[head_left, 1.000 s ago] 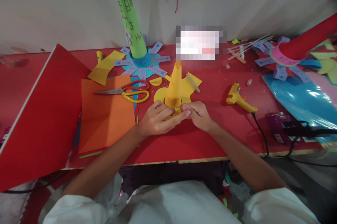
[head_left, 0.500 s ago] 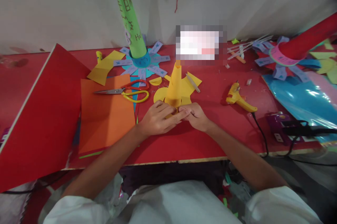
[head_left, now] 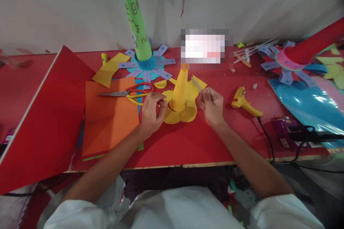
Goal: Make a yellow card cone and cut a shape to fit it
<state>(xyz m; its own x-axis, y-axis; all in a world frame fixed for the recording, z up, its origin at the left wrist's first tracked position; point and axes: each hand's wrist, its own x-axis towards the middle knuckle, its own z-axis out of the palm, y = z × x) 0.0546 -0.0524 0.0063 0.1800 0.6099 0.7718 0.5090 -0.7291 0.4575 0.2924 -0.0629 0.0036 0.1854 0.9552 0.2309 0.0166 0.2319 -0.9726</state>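
A yellow paper cone (head_left: pixel 179 91) stands upright in a hole in a yellow paper flower (head_left: pixel 188 114) with rounded petals. On the flower's left side is my left hand (head_left: pixel 152 114), its fingers curved and its thumb a little apart, with nothing visible between them. My right hand (head_left: pixel 213 107) is raised on the right side with thumb and fingers pinched together. Whatever it may hold is too small or hidden to make out. Behind the cone are yellow paper scraps (head_left: pixel 201 81) and a thin pale stick (head_left: pixel 196 83).
Scissors (head_left: pixel 118 93) lie on orange paper (head_left: pixel 110 121) at left, beside a standing red board (head_left: pixel 51 114). A green paper tube (head_left: pixel 137 24) rises from a blue flower base. Rightward are a yellow glue gun (head_left: pixel 245 103), a purple power box (head_left: pixel 286 132) and a red tube (head_left: pixel 317 42).
Both hands have come apart from in front of the cone's base, the left going left and the right moving right and up. The flower's front petals are now uncovered.
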